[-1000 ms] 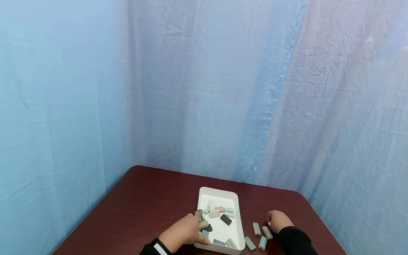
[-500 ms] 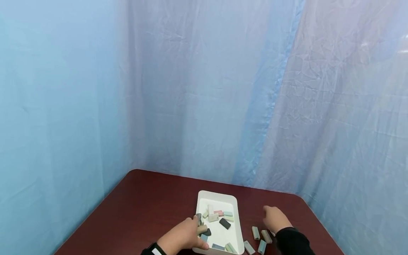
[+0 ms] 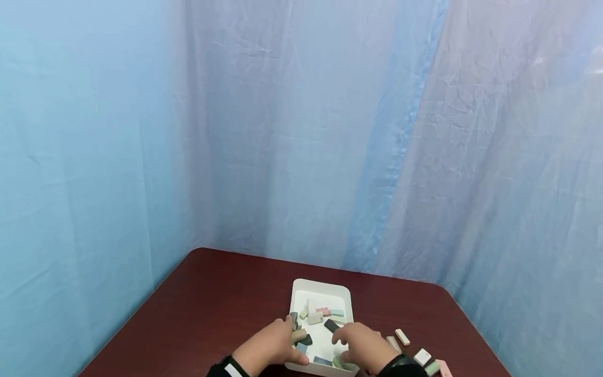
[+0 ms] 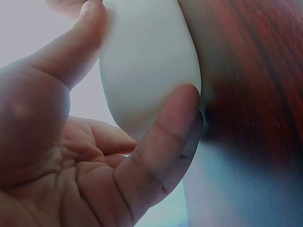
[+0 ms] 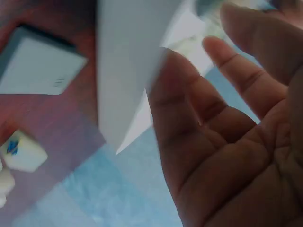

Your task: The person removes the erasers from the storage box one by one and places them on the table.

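A shallow white tray (image 3: 326, 285) sits on the table with several small eraser-like blocks inside. My left hand (image 3: 270, 345) grips its left wall, thumb on one side and fingers on the other; the white wall (image 4: 151, 56) shows between them in the left wrist view. A tan block (image 3: 299, 335) and a dark block (image 3: 306, 340) lie close by that hand. My right hand (image 3: 365, 345) reaches over the tray's right wall, fingers parted and bent. Nothing shows between its fingers (image 5: 173, 94) in the right wrist view. Near its fingertips lies a black block (image 3: 331, 325).
Right of the tray, several loose blocks lie on the table, among them a white one (image 3: 422, 357), a cream one (image 3: 402, 336) and a pink one (image 3: 443, 368). Pale blue curtains (image 3: 282, 131) hang behind the dark red table (image 3: 235, 293).
My right hand has moved left from the table over the tray's right side, uncovering loose blocks at the right. My left hand stays at the tray's left wall.
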Demonstrator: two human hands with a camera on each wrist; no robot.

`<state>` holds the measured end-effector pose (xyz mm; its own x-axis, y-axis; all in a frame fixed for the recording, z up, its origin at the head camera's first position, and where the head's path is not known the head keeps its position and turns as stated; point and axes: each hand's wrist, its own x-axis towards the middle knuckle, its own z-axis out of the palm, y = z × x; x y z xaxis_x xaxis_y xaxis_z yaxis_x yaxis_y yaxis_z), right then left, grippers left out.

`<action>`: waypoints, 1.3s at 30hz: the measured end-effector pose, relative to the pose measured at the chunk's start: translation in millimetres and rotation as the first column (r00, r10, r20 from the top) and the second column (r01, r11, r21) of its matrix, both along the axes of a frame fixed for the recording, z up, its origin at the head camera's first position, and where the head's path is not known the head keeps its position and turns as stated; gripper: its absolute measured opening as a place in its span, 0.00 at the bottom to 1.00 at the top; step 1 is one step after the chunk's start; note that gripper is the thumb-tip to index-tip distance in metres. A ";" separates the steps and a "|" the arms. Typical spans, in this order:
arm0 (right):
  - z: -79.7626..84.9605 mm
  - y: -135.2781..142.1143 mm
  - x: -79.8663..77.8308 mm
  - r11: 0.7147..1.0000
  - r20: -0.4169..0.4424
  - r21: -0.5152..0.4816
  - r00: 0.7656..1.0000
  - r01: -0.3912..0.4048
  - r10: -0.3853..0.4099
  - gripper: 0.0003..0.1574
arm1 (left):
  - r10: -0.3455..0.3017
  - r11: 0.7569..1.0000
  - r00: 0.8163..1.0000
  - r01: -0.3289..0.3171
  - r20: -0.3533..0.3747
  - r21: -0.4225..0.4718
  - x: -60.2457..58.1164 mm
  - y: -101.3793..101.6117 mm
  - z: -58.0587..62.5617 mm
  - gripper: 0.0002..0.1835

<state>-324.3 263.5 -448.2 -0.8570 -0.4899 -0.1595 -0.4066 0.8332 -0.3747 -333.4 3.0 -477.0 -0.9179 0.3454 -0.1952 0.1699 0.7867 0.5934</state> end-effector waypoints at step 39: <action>-0.4 19.0 4.7 0.964 -0.357 -0.171 0.900 0.202 -0.251 0.16 | 0.000 1.000 0.998 -0.002 -0.067 -0.022 6.8 0.2 3.7 0.63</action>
